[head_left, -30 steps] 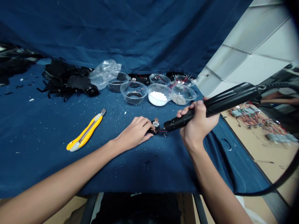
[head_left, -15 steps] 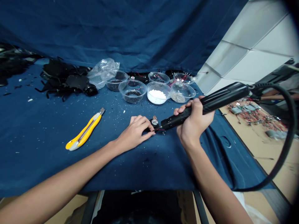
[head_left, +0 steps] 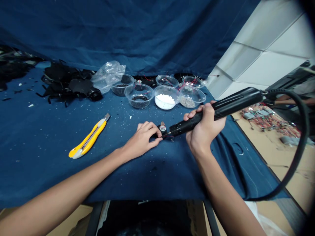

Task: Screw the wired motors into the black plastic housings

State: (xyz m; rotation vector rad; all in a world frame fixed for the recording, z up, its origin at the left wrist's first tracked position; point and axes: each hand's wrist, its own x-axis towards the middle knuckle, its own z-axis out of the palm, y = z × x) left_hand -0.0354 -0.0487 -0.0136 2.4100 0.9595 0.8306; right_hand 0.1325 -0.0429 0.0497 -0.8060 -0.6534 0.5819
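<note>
My right hand (head_left: 206,127) is wrapped round a black corded electric screwdriver (head_left: 233,103), tilted with its tip down to the left. The tip meets a small black part (head_left: 162,132) on the blue cloth, which carries a round silvery piece and a thin red wire. My left hand (head_left: 145,136) rests on the cloth, thumb and fingers closed on the left side of that part. Its fingertips partly hide the part, and the exact contact point of the bit is too small to make out.
A yellow utility knife (head_left: 90,137) lies at left. Behind stand several clear plastic bowls, one with white pieces (head_left: 165,101), one with small metal bits (head_left: 188,101). Black parts (head_left: 73,85) and a plastic bag (head_left: 108,75) lie back left. The thick cable (head_left: 305,131) loops at right.
Almost nothing differs. The view has shifted very slightly; both hands, the screwdriver and the small black part keep their places.
</note>
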